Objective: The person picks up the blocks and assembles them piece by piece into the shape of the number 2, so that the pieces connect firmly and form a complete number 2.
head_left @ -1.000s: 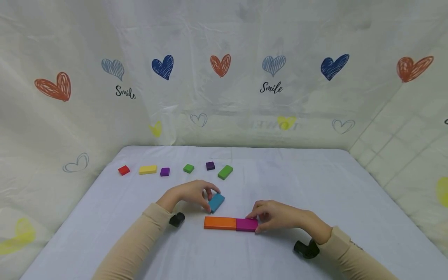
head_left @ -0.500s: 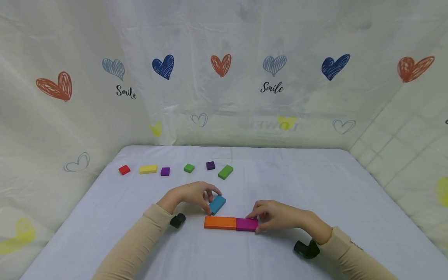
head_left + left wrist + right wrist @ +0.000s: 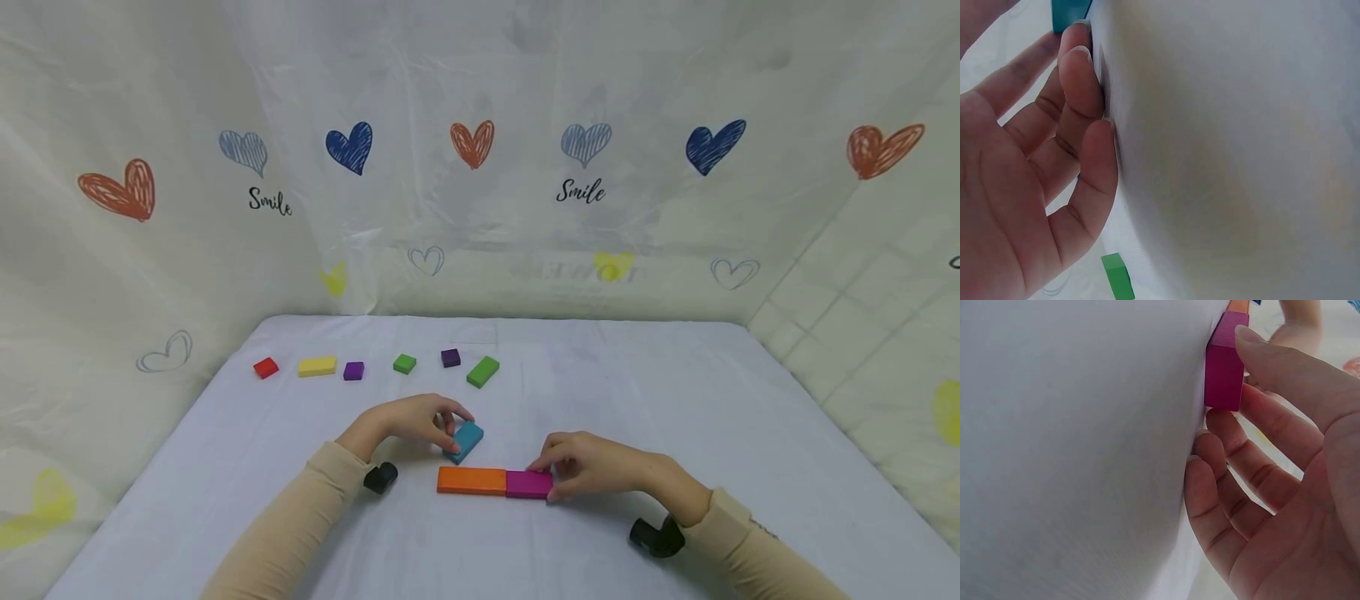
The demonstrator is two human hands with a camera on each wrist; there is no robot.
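Note:
My left hand (image 3: 422,419) pinches a blue block (image 3: 467,442) between thumb and fingers, the block lying aslant just behind an orange block (image 3: 471,481). In the left wrist view only a corner of the blue block (image 3: 1069,15) shows at the top, beside the fingertips. A magenta block (image 3: 528,484) sits end to end with the orange one, in line with it. My right hand (image 3: 600,467) grips the magenta block at its right end, thumb on the near side and fingers behind. The right wrist view shows that end face of the magenta block (image 3: 1224,376) near the thumb.
Along the back left of the white-covered table (image 3: 637,383) lie small blocks: red (image 3: 266,367), yellow (image 3: 317,367), purple (image 3: 354,371), small green (image 3: 404,363), dark purple (image 3: 450,357) and longer green (image 3: 483,372). A heart-printed sheet (image 3: 525,83) hangs behind.
My left hand has brought the blue block slightly nearer to the orange block, and its thumb has shifted onto the block's near end. The right hand and the magenta block stay put.

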